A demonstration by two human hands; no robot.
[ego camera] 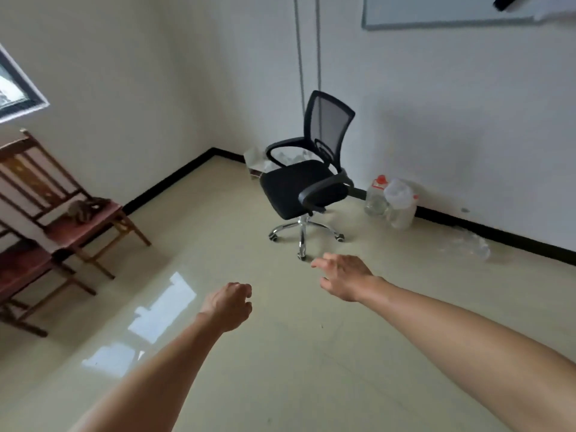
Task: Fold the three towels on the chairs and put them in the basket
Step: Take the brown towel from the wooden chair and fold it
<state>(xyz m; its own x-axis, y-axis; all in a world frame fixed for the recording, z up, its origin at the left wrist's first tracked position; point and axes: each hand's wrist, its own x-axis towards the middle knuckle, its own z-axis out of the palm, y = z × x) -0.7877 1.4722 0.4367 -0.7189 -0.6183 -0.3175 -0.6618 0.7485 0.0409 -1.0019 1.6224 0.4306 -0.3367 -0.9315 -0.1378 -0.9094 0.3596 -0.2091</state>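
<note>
Over floor (pixel 299 363) | left hand (pixel 229 307) fingers clenched, empty | right hand (pixel 343 272) fingers released | wall-side jugs (pixel 391 202): contents unclear

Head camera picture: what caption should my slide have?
Empty left hand and right hand reach toward an office chair; a crumpled towel lies on a wooden chair.

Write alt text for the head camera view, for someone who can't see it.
Two bare arms reach out over a glossy tiled floor, left hand curled, right hand open, both empty. Ahead stands a black office chair with a bare seat; at left, a wooden chair holds a crumpled towel.
</note>
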